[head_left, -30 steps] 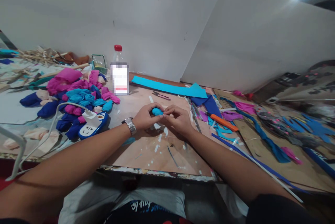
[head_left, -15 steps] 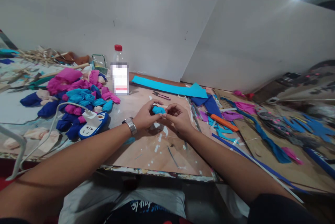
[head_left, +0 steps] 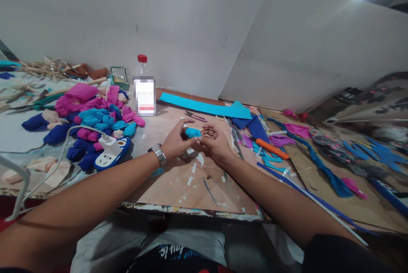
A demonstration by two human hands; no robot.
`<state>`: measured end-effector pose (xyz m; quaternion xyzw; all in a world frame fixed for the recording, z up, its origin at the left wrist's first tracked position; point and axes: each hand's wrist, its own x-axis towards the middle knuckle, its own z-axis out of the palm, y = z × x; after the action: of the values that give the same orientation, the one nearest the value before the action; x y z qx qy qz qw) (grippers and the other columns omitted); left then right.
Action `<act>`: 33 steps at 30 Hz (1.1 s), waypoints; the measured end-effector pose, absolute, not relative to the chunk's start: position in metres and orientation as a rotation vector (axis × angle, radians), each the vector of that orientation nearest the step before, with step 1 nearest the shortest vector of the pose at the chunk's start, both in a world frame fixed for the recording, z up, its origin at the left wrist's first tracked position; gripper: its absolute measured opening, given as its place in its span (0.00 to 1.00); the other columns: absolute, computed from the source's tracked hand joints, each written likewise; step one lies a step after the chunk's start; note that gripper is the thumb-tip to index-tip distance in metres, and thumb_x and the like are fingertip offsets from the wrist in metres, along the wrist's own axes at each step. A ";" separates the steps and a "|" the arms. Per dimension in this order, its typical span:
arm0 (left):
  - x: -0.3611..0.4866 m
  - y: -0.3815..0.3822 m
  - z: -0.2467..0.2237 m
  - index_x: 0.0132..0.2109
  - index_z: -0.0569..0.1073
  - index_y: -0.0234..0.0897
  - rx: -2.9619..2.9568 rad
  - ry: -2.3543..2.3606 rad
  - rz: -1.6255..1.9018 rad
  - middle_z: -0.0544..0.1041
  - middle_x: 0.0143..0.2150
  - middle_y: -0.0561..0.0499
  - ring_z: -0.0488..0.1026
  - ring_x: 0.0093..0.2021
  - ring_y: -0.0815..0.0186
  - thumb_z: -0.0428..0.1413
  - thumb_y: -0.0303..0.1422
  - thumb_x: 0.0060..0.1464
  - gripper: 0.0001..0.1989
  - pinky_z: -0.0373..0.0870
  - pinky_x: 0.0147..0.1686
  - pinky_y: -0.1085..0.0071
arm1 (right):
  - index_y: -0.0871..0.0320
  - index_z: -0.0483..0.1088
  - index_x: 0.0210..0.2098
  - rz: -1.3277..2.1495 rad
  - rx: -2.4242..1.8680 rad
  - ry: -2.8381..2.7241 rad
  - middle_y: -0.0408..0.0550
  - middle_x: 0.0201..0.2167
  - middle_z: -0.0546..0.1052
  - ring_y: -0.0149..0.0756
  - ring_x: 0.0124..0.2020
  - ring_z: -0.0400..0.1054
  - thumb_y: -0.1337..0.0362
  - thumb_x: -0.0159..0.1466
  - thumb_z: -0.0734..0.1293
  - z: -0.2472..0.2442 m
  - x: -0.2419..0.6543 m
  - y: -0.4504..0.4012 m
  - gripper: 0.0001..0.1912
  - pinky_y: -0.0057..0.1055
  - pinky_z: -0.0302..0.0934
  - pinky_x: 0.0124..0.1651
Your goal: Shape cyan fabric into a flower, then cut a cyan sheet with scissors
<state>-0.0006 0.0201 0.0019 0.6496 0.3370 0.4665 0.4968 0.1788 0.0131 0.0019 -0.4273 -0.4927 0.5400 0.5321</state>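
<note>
Between my two hands, just above the middle of the table, is a small crumpled light-blue paper piece (head_left: 193, 132). My left hand (head_left: 178, 140), with a metal watch on its wrist, holds it from the left with thumb and fingers curved round it. My right hand (head_left: 216, 142) pinches its right end with thumb and fingertips. Beyond the hands lie small pink-handled scissors (head_left: 196, 116) and a long bright-blue paper strip (head_left: 204, 107).
On the left lie a heap of pink and blue paper flowers (head_left: 95, 118) and a power strip (head_left: 111, 154) with its cable. A red-capped bottle (head_left: 145, 94) stands behind. An orange cutter (head_left: 272, 149) and paper scraps lie right.
The whole view has shifted slightly left. My right-hand fingers have spread a little, and the light-blue piece remains held between both hands.
</note>
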 end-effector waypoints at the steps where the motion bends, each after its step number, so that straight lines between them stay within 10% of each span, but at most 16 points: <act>1: 0.000 0.020 0.002 0.60 0.64 0.38 1.551 0.814 1.134 0.72 0.32 0.56 0.68 0.31 0.70 0.64 0.34 0.53 0.29 0.64 0.32 0.74 | 0.52 0.67 0.43 1.285 -1.018 -1.183 0.36 0.32 0.74 0.25 0.22 0.66 0.63 0.47 0.80 0.002 0.179 0.013 0.28 0.24 0.60 0.25; 25: 0.001 0.025 -0.003 0.54 0.67 0.38 1.528 0.804 1.182 0.76 0.37 0.52 0.74 0.37 0.67 0.63 0.29 0.52 0.23 0.70 0.39 0.71 | 0.53 0.70 0.39 1.342 -1.058 -1.175 0.36 0.28 0.73 0.25 0.20 0.62 0.62 0.47 0.80 -0.001 0.178 0.010 0.23 0.24 0.58 0.22; 33: 0.001 0.028 -0.006 0.53 0.67 0.37 1.521 0.818 1.164 0.76 0.35 0.53 0.74 0.35 0.68 0.63 0.29 0.51 0.23 0.69 0.36 0.73 | 0.57 0.76 0.33 1.285 -1.069 -1.279 0.42 0.32 0.79 0.33 0.33 0.72 0.57 0.50 0.79 0.001 0.176 0.008 0.15 0.33 0.69 0.41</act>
<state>0.0008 0.0276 -0.0060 0.6304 0.3391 0.4824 0.5048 0.1762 0.0078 0.0007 -0.4410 -0.5279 0.5304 0.4954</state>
